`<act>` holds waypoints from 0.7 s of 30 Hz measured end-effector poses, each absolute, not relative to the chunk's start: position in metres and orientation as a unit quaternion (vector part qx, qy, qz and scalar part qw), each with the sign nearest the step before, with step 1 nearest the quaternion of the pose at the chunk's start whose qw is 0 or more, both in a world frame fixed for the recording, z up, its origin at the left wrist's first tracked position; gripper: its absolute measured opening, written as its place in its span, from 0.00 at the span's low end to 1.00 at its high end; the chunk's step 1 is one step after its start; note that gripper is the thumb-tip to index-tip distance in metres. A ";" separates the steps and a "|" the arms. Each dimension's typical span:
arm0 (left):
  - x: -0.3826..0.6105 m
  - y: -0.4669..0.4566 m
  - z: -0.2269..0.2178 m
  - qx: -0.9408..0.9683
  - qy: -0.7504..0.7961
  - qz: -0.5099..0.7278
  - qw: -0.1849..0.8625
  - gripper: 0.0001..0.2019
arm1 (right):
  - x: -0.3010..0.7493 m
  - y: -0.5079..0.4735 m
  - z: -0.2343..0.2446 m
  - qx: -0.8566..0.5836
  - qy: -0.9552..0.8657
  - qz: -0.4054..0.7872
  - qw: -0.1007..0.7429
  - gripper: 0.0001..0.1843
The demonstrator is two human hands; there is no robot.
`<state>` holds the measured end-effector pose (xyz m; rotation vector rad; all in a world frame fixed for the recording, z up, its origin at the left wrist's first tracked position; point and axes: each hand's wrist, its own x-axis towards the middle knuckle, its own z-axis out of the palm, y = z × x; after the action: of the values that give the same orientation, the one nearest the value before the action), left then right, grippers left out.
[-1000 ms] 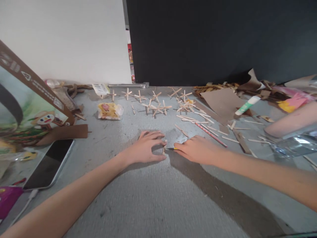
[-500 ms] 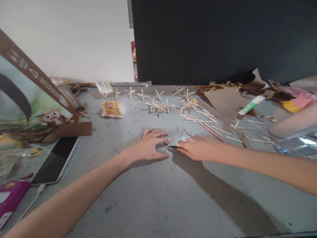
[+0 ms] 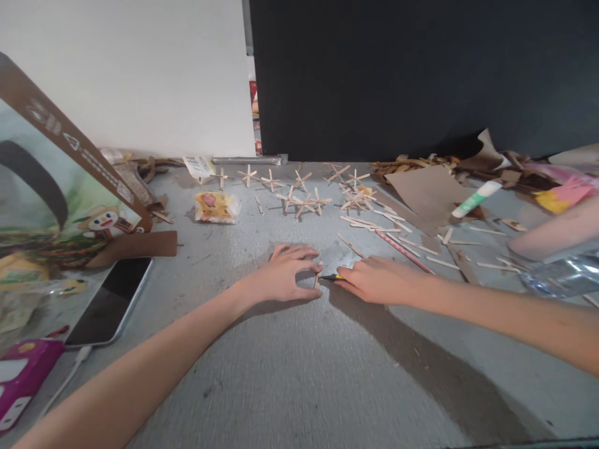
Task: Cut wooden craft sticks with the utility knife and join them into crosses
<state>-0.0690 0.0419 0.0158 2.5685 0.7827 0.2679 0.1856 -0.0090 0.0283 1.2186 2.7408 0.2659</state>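
Note:
My left hand [image 3: 286,275] rests on the grey table [image 3: 290,374], its fingertips pinching a short wooden stick [image 3: 317,280] against the surface. Just to its right, my right hand [image 3: 374,279] is closed round a small yellow-and-black cutter [image 3: 331,277] whose tip touches the stick. Behind my hands lie several star-shaped stick assemblies [image 3: 302,201] and loose wooden sticks [image 3: 369,222]. A red pencil [image 3: 401,249] lies beside my right hand.
A phone [image 3: 111,299] on a cable lies at the left, beside a printed cardboard box [image 3: 56,187] and a pink pack [image 3: 21,380]. A snack packet [image 3: 217,207], a glue stick [image 3: 475,198], cardboard scraps [image 3: 423,187] and a plastic bottle [image 3: 561,274] sit around the back and right.
The view shifted slightly to the left. Both hands stay in place on the stick, with the cutter tip drawn in closer to it.

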 end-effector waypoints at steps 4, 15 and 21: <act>-0.069 0.043 0.015 0.931 0.282 0.084 0.217 0.24 | 0.184 -0.013 0.032 0.436 0.892 0.040 0.109 0.18; -0.069 0.042 0.012 0.930 0.280 0.101 0.216 0.23 | 0.184 -0.013 0.034 0.447 0.888 0.035 0.108 0.15; -0.067 0.042 0.015 0.924 0.286 0.096 0.234 0.21 | 0.181 -0.013 0.037 0.450 0.889 0.031 0.077 0.15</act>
<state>-0.0671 0.0421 0.0149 2.5380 0.7840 0.2631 0.1811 -0.0132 0.0370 1.3470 2.6645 0.0934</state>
